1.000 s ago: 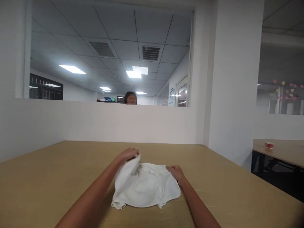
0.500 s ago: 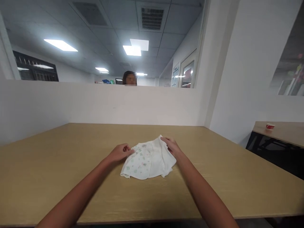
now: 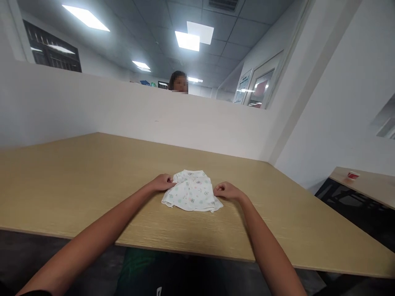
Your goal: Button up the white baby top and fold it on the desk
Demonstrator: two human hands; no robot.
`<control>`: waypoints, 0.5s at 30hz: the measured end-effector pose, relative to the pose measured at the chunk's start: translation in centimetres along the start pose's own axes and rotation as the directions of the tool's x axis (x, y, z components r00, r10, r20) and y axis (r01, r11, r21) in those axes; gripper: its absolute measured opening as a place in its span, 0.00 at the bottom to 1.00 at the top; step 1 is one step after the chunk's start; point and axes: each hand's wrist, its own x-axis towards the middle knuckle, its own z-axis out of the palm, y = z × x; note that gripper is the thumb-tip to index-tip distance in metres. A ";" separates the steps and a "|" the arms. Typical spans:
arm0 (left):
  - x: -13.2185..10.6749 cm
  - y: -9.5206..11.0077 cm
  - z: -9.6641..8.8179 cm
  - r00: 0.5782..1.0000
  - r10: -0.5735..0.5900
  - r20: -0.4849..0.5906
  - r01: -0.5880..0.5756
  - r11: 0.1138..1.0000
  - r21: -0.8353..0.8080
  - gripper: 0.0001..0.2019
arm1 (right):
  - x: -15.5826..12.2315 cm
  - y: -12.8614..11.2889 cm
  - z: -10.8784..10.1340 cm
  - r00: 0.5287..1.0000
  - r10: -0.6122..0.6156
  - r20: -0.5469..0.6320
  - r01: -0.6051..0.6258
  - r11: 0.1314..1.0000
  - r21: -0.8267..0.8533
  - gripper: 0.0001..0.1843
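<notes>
A small white garment [image 3: 191, 191] with tiny coloured prints lies folded on the wooden table [image 3: 77, 181]. My left hand [image 3: 162, 182] is closed, pinching the garment's left edge. On the other side, my right hand [image 3: 226, 191] is closed too, fingers curled at the cloth's right edge and touching it. Both forearms reach in from the bottom of the view.
A white partition wall [image 3: 123, 111] runs along the table's far side, and a person's head [image 3: 178, 82] shows above it. A white pillar stands at the right. A second table [image 3: 367, 187] at far right carries a small red cup [image 3: 352, 175].
The garment has been folded over from a wide white spread to a smaller printed bundle. My hands came to its two sides. The camera tilted down.
</notes>
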 end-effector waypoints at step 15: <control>1.0 -0.4 -1.6 0.991 -0.075 0.107 0.126 0.762 -0.636 0.16 | -0.2 0.2 -1.4 0.948 0.123 -0.292 -0.079 0.984 0.160 0.15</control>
